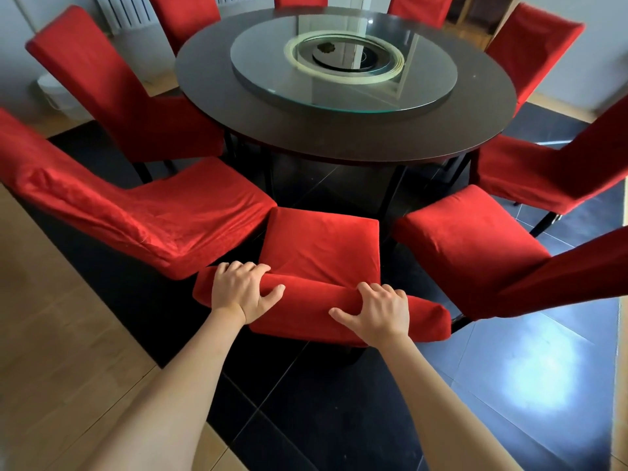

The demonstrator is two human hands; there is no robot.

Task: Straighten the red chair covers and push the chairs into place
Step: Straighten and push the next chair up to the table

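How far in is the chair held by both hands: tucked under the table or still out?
Still out: the chair seat's front edge stops short of the table rim.

Both bare forearms outstretched, left grip and right grip curled, thumbs inward.

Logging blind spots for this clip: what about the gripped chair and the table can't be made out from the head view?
- Chair legs: hidden under the seat and backrest.
- Fingertips of left hand and right hand: curled over the backrest's far side.
- Table base: in shadow.
- Far chairs: tops cut off by the upper edge.
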